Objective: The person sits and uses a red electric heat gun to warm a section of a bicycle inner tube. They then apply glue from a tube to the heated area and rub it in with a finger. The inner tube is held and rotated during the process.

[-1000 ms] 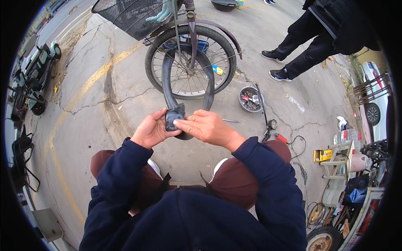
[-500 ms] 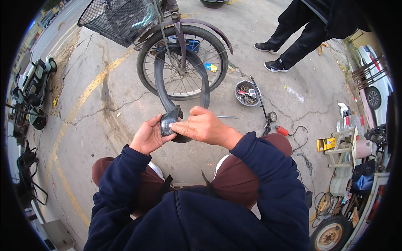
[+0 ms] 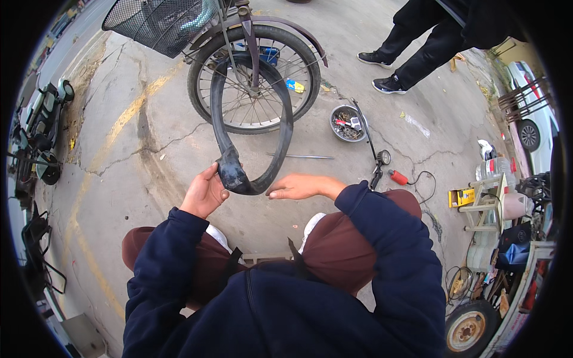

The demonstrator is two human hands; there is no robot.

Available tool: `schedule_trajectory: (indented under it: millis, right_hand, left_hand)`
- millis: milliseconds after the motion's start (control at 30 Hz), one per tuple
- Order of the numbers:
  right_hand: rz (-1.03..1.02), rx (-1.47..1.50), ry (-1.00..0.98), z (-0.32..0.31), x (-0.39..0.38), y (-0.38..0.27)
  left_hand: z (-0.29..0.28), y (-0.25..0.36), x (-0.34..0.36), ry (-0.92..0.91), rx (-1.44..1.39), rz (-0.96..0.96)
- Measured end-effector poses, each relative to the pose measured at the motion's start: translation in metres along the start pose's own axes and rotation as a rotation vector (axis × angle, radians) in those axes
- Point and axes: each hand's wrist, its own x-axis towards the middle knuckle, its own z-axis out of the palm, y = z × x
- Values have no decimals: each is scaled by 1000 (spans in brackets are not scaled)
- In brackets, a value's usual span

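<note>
A black rubber inner tube [image 3: 282,143] hangs in a long loop from the front wheel [image 3: 200,83] of a bicycle with a mesh basket [image 3: 160,27]. My left hand [image 3: 205,188] grips the wide dark patched section [image 3: 233,172] at the bottom of the loop, between fingertips and thumb. My right hand [image 3: 295,186] is open just right of the loop, palm down with loosely bent fingers, holding nothing. A thin metal rod [image 3: 304,157] lies on the ground past it.
A metal bowl [image 3: 338,131], floor pump [image 3: 378,170] and red-handled tool [image 3: 399,178] lie at right. Beyond stands a person in black trousers [image 3: 427,56]. A step stool [image 3: 477,218], loose tire [image 3: 468,331] and white car [image 3: 531,134] line the right; scooters [image 3: 51,137] stand left.
My right hand has let go of the patched section and moved right, its fingers opening. The patched section has shifted left with my left hand, and the loop's right side now shows down to the bottom.
</note>
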Motion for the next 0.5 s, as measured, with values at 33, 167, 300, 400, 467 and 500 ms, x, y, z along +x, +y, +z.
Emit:
schedule_trajectory:
  millis: [33, 167, 300, 400, 467, 500]
  right_hand:
    - [24, -25, -130, -4, -2, 15]
    - [686, -444, -124, -27, -24, 84]
    - [984, -476, 458, -76, -41, 154]
    - [1067, -235, 990, -95, -38, 204]
    - [1066, 390, 1231, -99, -33, 238]
    - [1059, 712, 1319, -97, -30, 255]
  left_hand:
    - [-6, -4, 3, 143, 77, 18]
    - [-25, -16, 15, 223, 247, -4]
    - [-31, -19, 20, 193, 216, 25]
    - [-28, -18, 18, 142, 96, 64]
    - [-26, -17, 15, 152, 30, 75]
    - [-26, -16, 12, 174, 16, 77]
